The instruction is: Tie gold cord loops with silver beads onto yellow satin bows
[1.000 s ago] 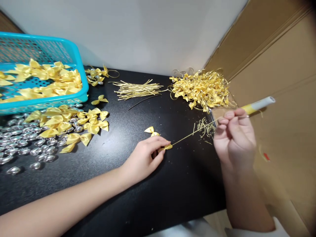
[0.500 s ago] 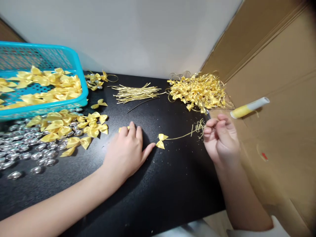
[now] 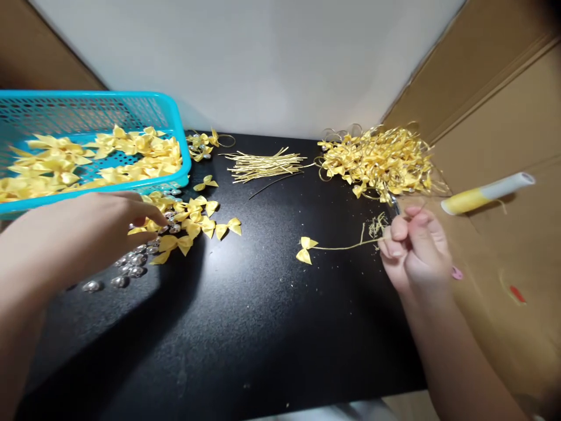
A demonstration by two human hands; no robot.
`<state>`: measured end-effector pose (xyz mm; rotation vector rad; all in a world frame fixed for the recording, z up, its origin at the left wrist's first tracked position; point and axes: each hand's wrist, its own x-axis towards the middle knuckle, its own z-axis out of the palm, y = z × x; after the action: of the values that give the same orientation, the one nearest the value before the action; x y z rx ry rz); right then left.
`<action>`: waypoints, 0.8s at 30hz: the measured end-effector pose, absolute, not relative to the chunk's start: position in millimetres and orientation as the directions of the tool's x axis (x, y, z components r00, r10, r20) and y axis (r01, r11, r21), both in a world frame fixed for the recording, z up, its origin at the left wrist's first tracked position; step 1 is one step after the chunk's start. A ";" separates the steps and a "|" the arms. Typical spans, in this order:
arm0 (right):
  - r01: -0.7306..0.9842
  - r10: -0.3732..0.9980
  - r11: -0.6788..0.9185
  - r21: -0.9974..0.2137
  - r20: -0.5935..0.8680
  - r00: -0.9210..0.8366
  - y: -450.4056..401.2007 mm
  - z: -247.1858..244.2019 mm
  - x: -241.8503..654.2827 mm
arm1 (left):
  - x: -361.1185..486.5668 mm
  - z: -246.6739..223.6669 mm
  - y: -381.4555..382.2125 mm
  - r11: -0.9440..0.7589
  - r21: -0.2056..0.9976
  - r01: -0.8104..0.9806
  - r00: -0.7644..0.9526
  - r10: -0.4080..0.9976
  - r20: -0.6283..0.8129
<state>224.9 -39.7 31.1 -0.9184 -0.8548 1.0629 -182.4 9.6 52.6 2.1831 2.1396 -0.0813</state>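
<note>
My left hand (image 3: 105,228) hangs over the silver beads (image 3: 134,266) and loose yellow bows (image 3: 175,244) at the left, its fingers apart; nothing shows between them. At the right, my right hand (image 3: 418,251) is closed in a pinch on a thin gold wire (image 3: 344,248). That wire runs left across the black table to a yellow bow (image 3: 305,250) at its other end. Beside my right hand lie small wire clippings (image 3: 377,225) and a partly hidden metal tool (image 3: 395,204).
A blue basket (image 3: 180,140) of yellow bows stands at the back left. Gold wires (image 3: 265,165) lie at the back middle, with a heap of finished bow pieces (image 3: 377,161) to their right. A yellow-white tube (image 3: 486,194) rests by the cardboard.
My left hand has moved left from mid-table to over the beads and bows. One bow from under it now lies beside the other bows. The view has shifted left.
</note>
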 end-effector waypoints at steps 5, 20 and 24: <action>-0.322 0.961 0.174 -0.931 0.088 0.263 -37.9 28.2 223.5 | -147.7 62.2 3.2 -0.058 -0.129 0.990 0.024 0.969 -0.246; -0.314 0.986 0.066 -0.947 0.014 0.164 -39.8 28.3 216.7 | -144.2 52.9 8.8 -0.022 -0.149 0.989 -0.030 0.941 -0.338; -0.311 0.984 0.081 -0.947 0.026 0.176 -39.8 25.1 217.3 | -151.3 46.8 11.5 -0.035 -0.161 0.986 -0.023 0.937 -0.348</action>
<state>217.3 -39.8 25.1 -1.0087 -0.8757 1.1819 -151.3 11.5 46.8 2.0970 2.0836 -0.5535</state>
